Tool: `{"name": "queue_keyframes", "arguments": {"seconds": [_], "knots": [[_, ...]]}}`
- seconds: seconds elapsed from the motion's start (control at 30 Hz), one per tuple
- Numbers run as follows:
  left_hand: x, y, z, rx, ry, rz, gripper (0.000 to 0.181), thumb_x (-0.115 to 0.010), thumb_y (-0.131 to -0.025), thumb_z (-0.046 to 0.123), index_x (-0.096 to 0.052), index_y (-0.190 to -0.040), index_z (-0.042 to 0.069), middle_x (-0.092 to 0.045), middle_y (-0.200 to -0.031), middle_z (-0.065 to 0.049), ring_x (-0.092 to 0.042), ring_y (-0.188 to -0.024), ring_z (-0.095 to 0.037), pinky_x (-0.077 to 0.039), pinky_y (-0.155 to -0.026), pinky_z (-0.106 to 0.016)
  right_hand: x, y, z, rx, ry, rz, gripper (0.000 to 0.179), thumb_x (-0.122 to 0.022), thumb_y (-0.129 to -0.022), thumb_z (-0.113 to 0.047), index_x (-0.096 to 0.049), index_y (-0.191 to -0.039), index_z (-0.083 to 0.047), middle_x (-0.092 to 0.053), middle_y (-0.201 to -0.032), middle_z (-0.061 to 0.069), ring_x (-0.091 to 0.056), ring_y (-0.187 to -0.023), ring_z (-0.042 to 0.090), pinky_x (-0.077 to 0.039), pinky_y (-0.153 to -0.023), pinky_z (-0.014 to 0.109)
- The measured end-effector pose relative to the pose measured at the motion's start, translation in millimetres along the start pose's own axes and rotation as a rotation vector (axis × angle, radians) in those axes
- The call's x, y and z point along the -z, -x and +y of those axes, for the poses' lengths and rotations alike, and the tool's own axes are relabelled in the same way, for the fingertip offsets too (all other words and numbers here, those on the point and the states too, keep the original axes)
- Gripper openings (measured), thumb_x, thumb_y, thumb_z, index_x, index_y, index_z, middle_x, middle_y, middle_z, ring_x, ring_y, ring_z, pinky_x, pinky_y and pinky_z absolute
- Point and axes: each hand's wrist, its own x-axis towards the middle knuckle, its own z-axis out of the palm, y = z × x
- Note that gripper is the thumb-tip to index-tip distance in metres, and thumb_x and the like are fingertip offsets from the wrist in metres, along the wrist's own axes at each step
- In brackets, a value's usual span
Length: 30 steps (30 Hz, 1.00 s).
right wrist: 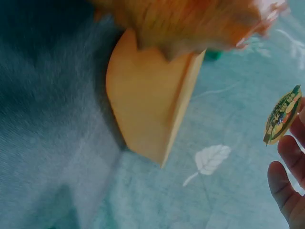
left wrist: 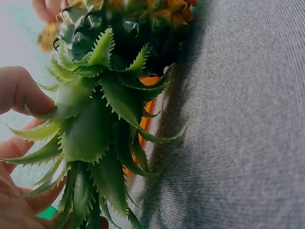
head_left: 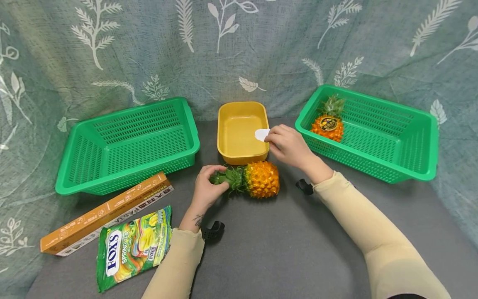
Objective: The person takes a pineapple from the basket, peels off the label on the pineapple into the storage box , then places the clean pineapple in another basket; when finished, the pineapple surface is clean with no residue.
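A small orange pineapple (head_left: 262, 179) lies on its side on the grey tabletop, its green crown (head_left: 231, 178) pointing left. My left hand (head_left: 209, 187) holds that crown, thumb on one side and fingers on the other; the left wrist view shows the thumb (left wrist: 24, 93) against a spiny leaf (left wrist: 88, 129). Just right of the yellow bin, my right hand (head_left: 287, 143) pinches a round label (head_left: 262, 134) above the table. Its white back faces the head camera, and its printed face (right wrist: 282, 117) appears in the right wrist view.
Behind the pineapple stands a yellow bin (head_left: 242, 160). Green baskets stand left (head_left: 197, 143) and right (head_left: 429, 166); the right one contains another pineapple (head_left: 328, 124) bearing a round label. A pasta box (head_left: 108, 214) and a green candy bag (head_left: 134, 247) lie at left. A patterned curtain (head_left: 149, 50) hangs behind.
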Motion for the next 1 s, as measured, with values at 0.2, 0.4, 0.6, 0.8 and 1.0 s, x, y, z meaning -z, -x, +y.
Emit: {"name": "queue_keyframes", "arguments": {"seconds": [0.2, 0.4, 0.6, 0.8, 1.0], "knots": [[0.0, -1.1, -1.1, 0.062, -0.008, -0.027, 0.033, -0.065, -0.071, 0.0, -0.065, -0.104, 0.003, -0.053, -0.114, -0.016, -0.045, -0.099, -0.03, -0.036, -0.086, -0.044, -16.1, -17.6, 12.6, -0.031, 0.067, -0.21, 0.013, -0.058, -0.084, 0.0, -0.07, -0.087, -0.004, -0.062, -0.082, 0.009, -0.054, -0.073, 0.025, -0.042, -0.063, 0.035], [0.5, -0.7, 0.6, 0.088, -0.018, -0.034, 0.035, -0.066, -0.071, -0.001, -0.065, -0.105, 0.004, -0.052, -0.116, -0.015, -0.045, -0.102, -0.03, -0.036, -0.087, -0.044, -30.4, -29.0, 21.8, -0.068, 0.101, -0.382, 0.013, -0.059, -0.083, -0.001, -0.07, -0.086, -0.007, -0.063, -0.082, 0.008, -0.056, -0.074, 0.024, -0.042, -0.064, 0.034], [2.3, -0.8, 2.7, 0.071, -0.013, -0.032, 0.035, -0.066, -0.07, -0.001, -0.065, -0.105, 0.004, -0.052, -0.115, -0.016, -0.044, -0.101, -0.03, -0.036, -0.086, -0.045, -40.8, -38.6, 24.5, -0.094, 0.104, -0.554, 0.017, -0.057, -0.081, 0.001, -0.06, -0.068, -0.011, -0.052, -0.072, 0.006, -0.039, -0.064, 0.021, -0.028, -0.061, 0.03], [1.9, -0.8, 2.1, 0.068, -0.01, -0.028, 0.034, -0.066, -0.069, -0.001, -0.065, -0.104, 0.003, -0.052, -0.114, -0.016, -0.045, -0.103, -0.032, -0.036, -0.088, -0.045, -44.5, -45.2, 22.2, -0.161, 0.086, -0.708, 0.009, -0.066, -0.083, -0.013, -0.067, -0.09, -0.007, -0.06, -0.091, 0.009, -0.053, -0.079, 0.026, -0.042, -0.069, 0.037], [1.5, -1.0, 2.1, 0.089, -0.011, -0.036, 0.034, -0.065, -0.07, 0.001, -0.065, -0.104, 0.004, -0.051, -0.116, -0.015, -0.046, -0.109, -0.032, -0.035, -0.094, -0.048, -32.3, -41.7, 16.1, -0.345, -0.027, -0.589, 0.026, -0.059, -0.086, -0.011, -0.064, -0.111, -0.007, -0.062, -0.109, 0.01, -0.059, -0.095, 0.026, -0.048, -0.079, 0.039]]}}
